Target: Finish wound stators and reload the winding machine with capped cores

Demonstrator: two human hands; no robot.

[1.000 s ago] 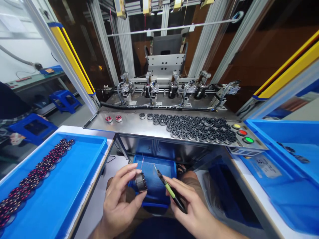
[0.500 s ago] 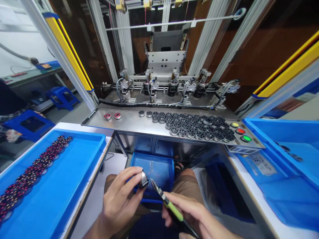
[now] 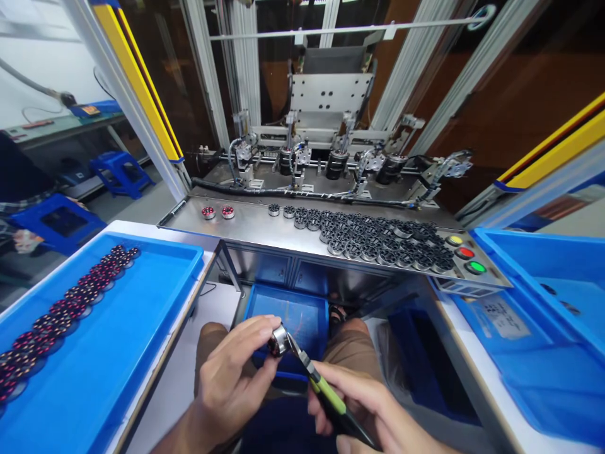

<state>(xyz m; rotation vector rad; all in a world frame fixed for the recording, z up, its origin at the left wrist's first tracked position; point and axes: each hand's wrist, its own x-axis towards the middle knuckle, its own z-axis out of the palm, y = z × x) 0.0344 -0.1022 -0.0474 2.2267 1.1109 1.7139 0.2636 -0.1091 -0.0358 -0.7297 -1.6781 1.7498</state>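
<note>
Between the thumb and fingers of my left hand (image 3: 239, 369) is a small round motor stator (image 3: 280, 340) with a silvery rim, tilted on its side. My right hand (image 3: 363, 400) is wrapped round a pair of cutting pliers (image 3: 331, 394) with green and black handles. The pliers' pointed jaws reach the right side of the stator and seem to touch it; whether they grip anything there is too small to tell. Below both hands, a blue tray (image 3: 250, 309) rests on the floor between the knees.
Many dark stators (image 3: 368, 236) and two red-wound ones (image 3: 228, 212) stand on the metal ledge (image 3: 255, 233) before a winding machine (image 3: 326, 126). Wound parts (image 3: 70, 302) fill a strip of the left blue tray (image 3: 155, 302). Buttons (image 3: 475, 267) and a blue bin (image 3: 567, 252) are at right.
The stator has turned in my left hand and moved slightly right and up. The pliers' jaws, apart from it before, are now against its side. The camera view has shifted slightly.
</note>
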